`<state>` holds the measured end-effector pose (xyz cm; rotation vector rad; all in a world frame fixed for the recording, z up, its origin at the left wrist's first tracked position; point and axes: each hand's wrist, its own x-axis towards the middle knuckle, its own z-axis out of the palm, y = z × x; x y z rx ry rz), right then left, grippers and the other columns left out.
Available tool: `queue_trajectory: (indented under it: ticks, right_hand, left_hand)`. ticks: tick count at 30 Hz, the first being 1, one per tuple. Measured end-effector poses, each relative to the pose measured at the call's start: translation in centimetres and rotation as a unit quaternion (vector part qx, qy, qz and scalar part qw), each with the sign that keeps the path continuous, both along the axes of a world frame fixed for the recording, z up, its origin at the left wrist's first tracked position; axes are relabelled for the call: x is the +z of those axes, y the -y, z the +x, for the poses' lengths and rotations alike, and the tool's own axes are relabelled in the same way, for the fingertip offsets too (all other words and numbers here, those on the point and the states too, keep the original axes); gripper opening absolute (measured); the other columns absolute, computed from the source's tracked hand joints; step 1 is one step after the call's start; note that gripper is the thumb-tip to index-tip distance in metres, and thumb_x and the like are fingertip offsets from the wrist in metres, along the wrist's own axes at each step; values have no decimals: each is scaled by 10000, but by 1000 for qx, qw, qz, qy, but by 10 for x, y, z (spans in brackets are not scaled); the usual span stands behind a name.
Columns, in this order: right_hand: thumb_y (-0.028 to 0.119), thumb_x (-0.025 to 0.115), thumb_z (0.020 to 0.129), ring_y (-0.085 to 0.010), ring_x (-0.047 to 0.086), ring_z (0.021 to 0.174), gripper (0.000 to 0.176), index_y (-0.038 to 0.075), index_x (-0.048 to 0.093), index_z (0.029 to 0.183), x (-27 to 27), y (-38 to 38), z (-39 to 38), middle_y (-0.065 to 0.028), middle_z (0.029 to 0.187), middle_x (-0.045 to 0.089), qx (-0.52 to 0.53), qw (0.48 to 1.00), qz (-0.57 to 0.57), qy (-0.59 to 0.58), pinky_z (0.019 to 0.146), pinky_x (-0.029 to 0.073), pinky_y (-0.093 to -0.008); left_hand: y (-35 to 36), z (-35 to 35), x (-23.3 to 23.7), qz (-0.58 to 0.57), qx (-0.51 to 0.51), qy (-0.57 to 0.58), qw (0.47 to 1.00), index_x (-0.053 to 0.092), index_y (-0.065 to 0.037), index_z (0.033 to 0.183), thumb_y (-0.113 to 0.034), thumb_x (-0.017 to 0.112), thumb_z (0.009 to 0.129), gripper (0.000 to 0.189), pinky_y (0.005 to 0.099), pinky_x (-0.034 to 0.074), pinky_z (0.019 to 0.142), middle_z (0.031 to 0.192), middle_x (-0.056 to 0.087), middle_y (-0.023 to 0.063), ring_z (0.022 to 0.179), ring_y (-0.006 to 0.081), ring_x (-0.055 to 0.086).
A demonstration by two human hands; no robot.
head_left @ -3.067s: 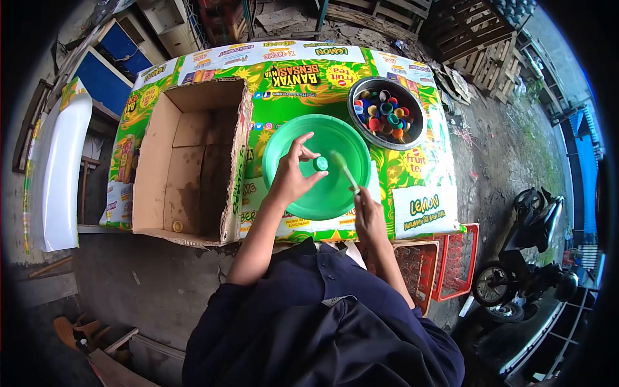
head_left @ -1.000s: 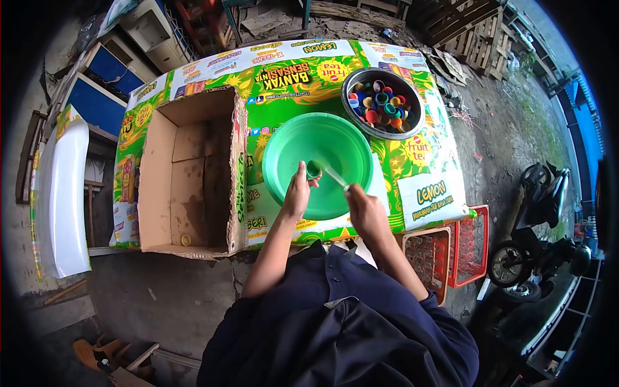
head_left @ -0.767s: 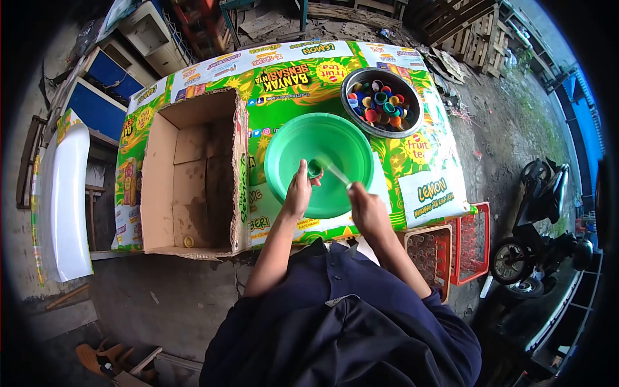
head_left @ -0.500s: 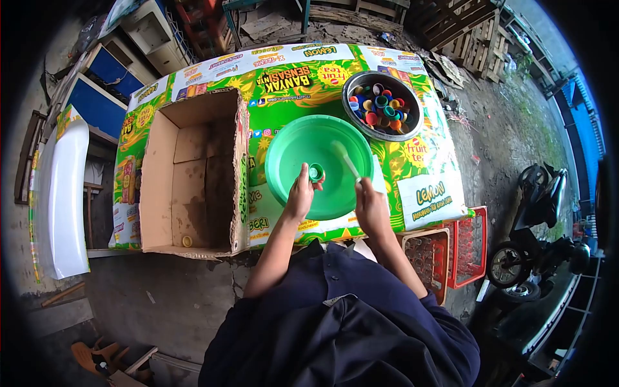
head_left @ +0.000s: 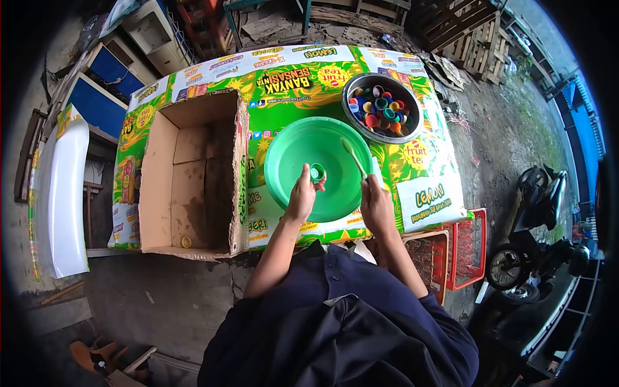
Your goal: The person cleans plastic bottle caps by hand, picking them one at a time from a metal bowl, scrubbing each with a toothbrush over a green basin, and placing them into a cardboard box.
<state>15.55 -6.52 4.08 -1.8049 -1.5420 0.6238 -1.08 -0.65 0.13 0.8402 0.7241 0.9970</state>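
My left hand (head_left: pixel 302 197) is over the near-left part of the green basin (head_left: pixel 277 145), its fingers closed around a small green bottle cap (head_left: pixel 316 172) whose hollow side faces up. Over the basin's right side, my right hand (head_left: pixel 377 203) grips the handle of a toothbrush (head_left: pixel 355 158). The brush's pale head points up and away, apart from the cap. Behind the basin to the right stands a dark metal bowl (head_left: pixel 417 122) heaped with bottle caps (head_left: pixel 382 108) in several colours.
An open cardboard box (head_left: pixel 193 145) stands left of the basin, with one yellowish cap (head_left: pixel 186 242) in its near corner. A printed green banner (head_left: pixel 284 80) covers the table. Bottle crates (head_left: pixel 467 251) stand below its right front edge; a motorcycle (head_left: pixel 525 238) is farther right.
My right hand has moved slightly right and towards me, and the toothbrush's head has shifted right, away from the cap. My left hand still holds the cap in nearly the same place.
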Motion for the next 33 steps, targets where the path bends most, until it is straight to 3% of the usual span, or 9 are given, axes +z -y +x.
queue_trajectory:
  ticks: [6, 12, 17, 22, 24, 26, 28, 30, 33]
  right_hand:
    - [159, 463, 900, -415, 531, 500, 117, 44, 466, 925, -11, 7, -5, -216, 541, 531, 22, 1000, -5, 22, 452, 380, -497]
    - [207, 645, 800, -128, 373, 403, 488, 24, 452, 1208, 27, -7, -20, -69, 495, 452, 128, 988, 19, -86, 420, 321, -303]
    - [148, 681, 771, -117, 416, 411, 404, 16, 533, 1123, 10, -26, -29, -77, 498, 487, 139, 987, 52, -63, 422, 350, -286]
    - [165, 656, 796, -184, 548, 478, 275, 30, 558, 1015, 10, -119, 45, -130, 623, 586, -38, 977, 170, 120, 455, 413, -336]
    - [208, 669, 788, -197, 590, 539, 406, 18, 516, 1112, -13, -152, 88, -141, 706, 619, -41, 943, 284, 165, 508, 453, -328]
    - [224, 678, 780, -202, 602, 571, 488, 5, 475, 1165, 0, -145, 85, -138, 735, 630, -44, 947, 284, 141, 544, 469, -319]
    - [214, 682, 776, -202, 605, 594, 530, -16, 445, 1191, 12, -130, 74, -135, 768, 636, -49, 963, 231, 129, 563, 473, -314]
    - [195, 680, 775, -201, 608, 615, 536, -24, 436, 1199, 23, -113, 62, -134, 797, 638, -46, 981, 161, 94, 581, 476, -309]
    - [140, 655, 787, -203, 606, 637, 464, 12, 457, 1187, -3, -106, 57, -131, 796, 633, 3, 959, 262, 108, 602, 474, -311]
  left_hand:
    - [0, 1, -14, 27, 7, -67, 997, 538, -48, 960, -391, 237, 977, 456, 277, 377, 720, 842, 515, 32, 788, 122, 457]
    - [4, 8, -8, 0, -61, -43, 997, 516, -54, 1132, -400, 288, 968, 445, 245, 449, 684, 915, 593, 28, 817, 86, 549]
    - [7, -4, -13, -22, -111, -27, 993, 507, -75, 1173, -484, 266, 948, 525, 253, 458, 716, 872, 597, 36, 806, 96, 553]
    - [10, -98, 91, 101, -103, -223, 964, 519, -53, 1136, -347, 356, 953, 383, 232, 454, 624, 890, 596, 48, 714, 77, 533]
    - [5, -146, 103, 96, 77, -375, 919, 559, -59, 986, -231, 475, 911, 205, 245, 466, 612, 837, 604, 52, 691, 95, 556]
    - [-8, -211, 65, 165, 195, -638, 727, 557, -25, 927, -216, 534, 862, 203, 378, 491, 719, 903, 626, 176, 844, 332, 608]
    - [-17, -263, 33, -27, 45, -836, 546, 555, 22, 1029, -266, 581, 812, 361, 415, 467, 840, 1058, 590, 205, 992, 369, 559]
    - [-16, -295, 10, -127, -134, -829, 528, 554, 1, 1144, -338, 639, 781, 504, 389, 453, 888, 1177, 531, 213, 1095, 333, 520]
    - [-12, -287, 4, -157, -337, -833, 410, 657, -13, 942, -337, 627, 785, 361, 363, 488, 788, 986, 645, 137, 912, 273, 619]
